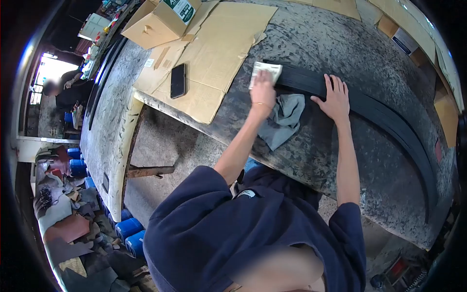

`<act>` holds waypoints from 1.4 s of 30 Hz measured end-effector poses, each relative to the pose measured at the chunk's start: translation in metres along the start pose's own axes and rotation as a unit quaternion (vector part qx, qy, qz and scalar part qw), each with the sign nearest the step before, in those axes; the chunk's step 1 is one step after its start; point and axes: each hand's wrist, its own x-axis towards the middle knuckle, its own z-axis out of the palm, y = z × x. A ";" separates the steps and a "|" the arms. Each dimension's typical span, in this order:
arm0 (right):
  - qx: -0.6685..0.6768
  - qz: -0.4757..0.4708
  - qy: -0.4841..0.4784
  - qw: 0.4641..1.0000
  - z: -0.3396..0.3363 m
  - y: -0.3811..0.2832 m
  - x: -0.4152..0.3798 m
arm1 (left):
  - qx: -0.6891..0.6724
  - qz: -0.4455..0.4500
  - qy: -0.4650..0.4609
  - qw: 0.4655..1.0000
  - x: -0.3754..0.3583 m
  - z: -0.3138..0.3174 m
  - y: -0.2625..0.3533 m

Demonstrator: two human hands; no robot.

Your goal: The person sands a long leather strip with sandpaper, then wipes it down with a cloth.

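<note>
A bundle of long black strips [300, 81] lies along the worktable and curves down toward its right end. At the left end of the bundle, my left hand [263, 91] grips a whitish folded pad [274, 70] with its fingers bent over it; I cannot make out whether it is cloth or paper. My right hand [335, 100] rests on the strips further right, fingers stretched out and thumb apart. Just below the bundle, between my hands, a crumpled grey cloth [290, 112] lies on the table near its front edge.
Cardboard sheets [214, 53] cover the table to the left, with a black phone [178, 81] on them and an open cardboard box [155, 24] behind. Blue containers [129, 228] and scraps stand at the lower left. Another person [73, 92] is at the far left.
</note>
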 end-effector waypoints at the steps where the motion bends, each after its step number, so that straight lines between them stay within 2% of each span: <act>1: 0.002 -0.001 0.000 1.000 0.000 -0.001 -0.002 | -0.003 0.049 -0.039 0.998 -0.011 0.013 0.012; 2: 0.001 0.001 -0.006 1.000 -0.001 -0.002 -0.001 | 0.010 0.122 -0.043 0.991 -0.025 0.014 0.030; 4: 0.001 0.004 -0.008 1.000 -0.002 -0.001 0.006 | -0.026 0.101 -0.054 0.993 -0.021 0.002 0.012; 6: 0.007 0.006 -0.006 1.000 -0.001 -0.001 0.001 | -0.020 0.042 -0.015 0.999 -0.009 0.003 0.009; 7: 0.008 0.005 -0.009 1.000 0.001 -0.002 -0.004 | 0.008 0.057 -0.022 0.998 -0.015 0.006 0.024; 8: -0.002 0.003 -0.008 1.000 0.001 -0.002 -0.002 | 0.068 0.129 0.011 0.989 -0.026 0.015 0.031; 10: -0.013 0.000 -0.003 1.000 -0.001 -0.002 0.005 | -0.020 0.159 0.016 0.987 -0.027 0.011 0.018; 11: -0.011 0.003 -0.002 1.000 -0.002 -0.003 0.006 | -0.021 0.161 0.017 0.987 -0.021 0.007 0.014; 14: -0.015 0.014 -0.027 0.999 -0.006 -0.005 0.008 | -0.070 0.200 -0.024 0.977 -0.007 -0.015 0.018; 16: -0.022 0.020 -0.050 0.998 -0.012 -0.008 0.020 | -0.052 0.152 -0.111 0.981 -0.004 -0.033 0.033; 17: -0.028 0.019 -0.099 0.994 -0.017 -0.011 0.028 | -0.029 0.148 -0.119 0.981 -0.002 -0.030 0.037; 18: -0.035 0.018 -0.149 0.988 -0.020 -0.012 0.035 | -0.030 0.144 -0.117 0.982 -0.002 -0.027 0.036; 19: -0.038 0.014 -0.149 0.988 -0.013 -0.008 0.038 | -0.044 0.172 -0.065 0.982 -0.001 -0.021 0.034; 20: 0.005 -0.031 -0.105 0.994 -0.005 -0.004 0.039 | -0.059 0.198 -0.014 0.978 0.000 -0.013 0.032; 21: 0.049 -0.077 -0.062 0.994 0.003 0.001 0.039 | -0.060 0.187 -0.028 0.980 -0.003 -0.004 0.032; 22: 0.047 -0.083 -0.069 0.993 0.004 0.001 0.040 | -0.063 0.179 -0.028 0.981 -0.006 0.001 0.037; 26: 0.028 -0.110 -0.071 0.991 0.000 -0.008 0.036 | -0.071 0.025 -0.021 0.997 -0.016 0.017 0.064; 28: 0.003 -0.083 -0.095 0.992 -0.004 -0.010 0.040 | -0.025 0.020 -0.021 0.999 -0.016 0.018 0.074; 30: 0.022 -0.098 -0.118 0.988 -0.009 -0.012 0.041 | -0.027 0.038 -0.042 0.998 -0.012 0.009 0.061; 32: 0.032 -0.080 -0.103 0.991 -0.010 -0.012 0.046 | -0.018 -0.076 -0.009 0.997 0.004 0.003 0.035; 33: 0.033 -0.081 -0.115 0.990 -0.012 -0.012 0.048 | -0.007 -0.123 0.005 0.992 0.010 0.004 0.044; 34: 0.038 -0.082 -0.127 0.988 -0.014 -0.011 0.045 | -0.073 -0.129 -0.058 0.987 0.012 -0.001 0.064; 36: 0.032 -0.095 -0.146 0.984 -0.011 -0.007 0.051 | -0.076 0.019 -0.105 0.991 -0.017 0.010 0.094; 37: 0.054 -0.092 -0.111 0.988 -0.010 -0.009 0.051 | -0.028 0.035 -0.083 0.996 -0.013 0.011 0.075; 38: 0.054 -0.091 -0.118 0.987 -0.010 -0.010 0.053 | -0.086 -0.069 -0.068 0.992 0.001 -0.002 0.068; 40: 0.069 -0.085 -0.123 0.986 -0.014 -0.009 0.056 | -0.028 -0.166 0.005 0.986 0.009 0.012 0.078; 41: 0.066 -0.089 -0.126 0.986 -0.013 -0.007 0.055 | -0.073 -0.131 -0.020 0.988 0.004 0.014 0.094; 42: 0.070 -0.098 -0.131 0.984 -0.013 -0.008 0.055 | -0.105 -0.045 -0.055 0.992 -0.006 0.009 0.101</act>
